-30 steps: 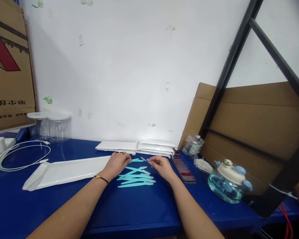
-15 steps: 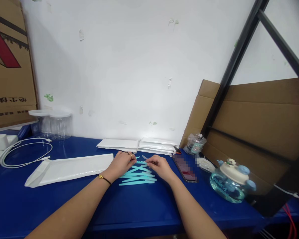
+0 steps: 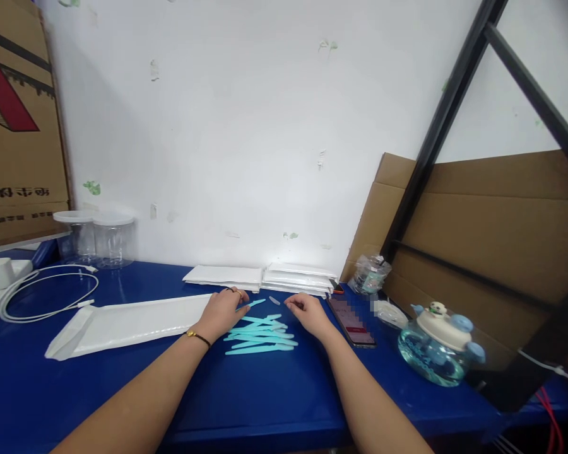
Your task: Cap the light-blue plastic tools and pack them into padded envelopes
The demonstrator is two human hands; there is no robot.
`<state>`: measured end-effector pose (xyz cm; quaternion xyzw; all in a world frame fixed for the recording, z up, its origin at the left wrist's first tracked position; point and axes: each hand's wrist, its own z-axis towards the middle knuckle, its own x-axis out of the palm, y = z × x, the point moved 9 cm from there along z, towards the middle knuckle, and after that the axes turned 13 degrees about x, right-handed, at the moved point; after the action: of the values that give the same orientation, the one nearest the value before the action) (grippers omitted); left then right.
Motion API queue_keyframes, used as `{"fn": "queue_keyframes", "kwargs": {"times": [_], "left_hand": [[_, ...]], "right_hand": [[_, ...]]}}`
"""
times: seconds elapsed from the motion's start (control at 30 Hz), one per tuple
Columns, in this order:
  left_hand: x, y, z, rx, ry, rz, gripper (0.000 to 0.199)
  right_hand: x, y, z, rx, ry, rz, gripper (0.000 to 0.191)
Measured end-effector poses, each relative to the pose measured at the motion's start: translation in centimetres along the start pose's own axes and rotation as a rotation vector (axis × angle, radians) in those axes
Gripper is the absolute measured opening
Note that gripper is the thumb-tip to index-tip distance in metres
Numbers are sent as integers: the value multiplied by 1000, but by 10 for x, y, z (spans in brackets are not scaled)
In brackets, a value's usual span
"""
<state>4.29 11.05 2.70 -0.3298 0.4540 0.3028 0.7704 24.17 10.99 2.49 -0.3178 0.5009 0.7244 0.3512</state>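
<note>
Several teal sticks lie in a loose, crossing pile on the blue table between my hands. My left hand is at the upper left of the pile, its thumb and fingers closed around the near end of a separate teal stick. To the right of the pile, my right hand has its fingers curled and pressed together, with nothing showing between them. A small translucent piece rests on the table just left of its fingertips.
A long white padded envelope lies left. Folded white packets are by the wall. On the right are a phone, a bagged jar and a teapot-shaped bottle. A white cable and clear jars stand far left.
My hands have moved apart from where they met over the pile. The teal stick between them now lies on the pile, and my left fingers are on another one.
</note>
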Motion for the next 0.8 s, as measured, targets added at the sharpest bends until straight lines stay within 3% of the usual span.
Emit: {"fn": "queue_keyframes", "kwargs": {"times": [0.2, 0.33, 0.5, 0.63, 0.8], "left_hand": [[9, 20, -2, -97, 56, 37, 14], [8, 21, -5, -129, 74, 26, 8], [7, 19, -4, -123, 80, 23, 6], [7, 17, -3, -101, 82, -1, 6], [5, 13, -3, -89, 53, -37, 7]], "right_hand": [[31, 21, 29, -146, 160, -137, 48], [45, 25, 47, -155, 208, -206, 31], [35, 9, 45, -85, 159, -147, 10], [24, -6, 28, -22, 149, -7, 11], [22, -8, 15, -16, 187, 130, 11]]}}
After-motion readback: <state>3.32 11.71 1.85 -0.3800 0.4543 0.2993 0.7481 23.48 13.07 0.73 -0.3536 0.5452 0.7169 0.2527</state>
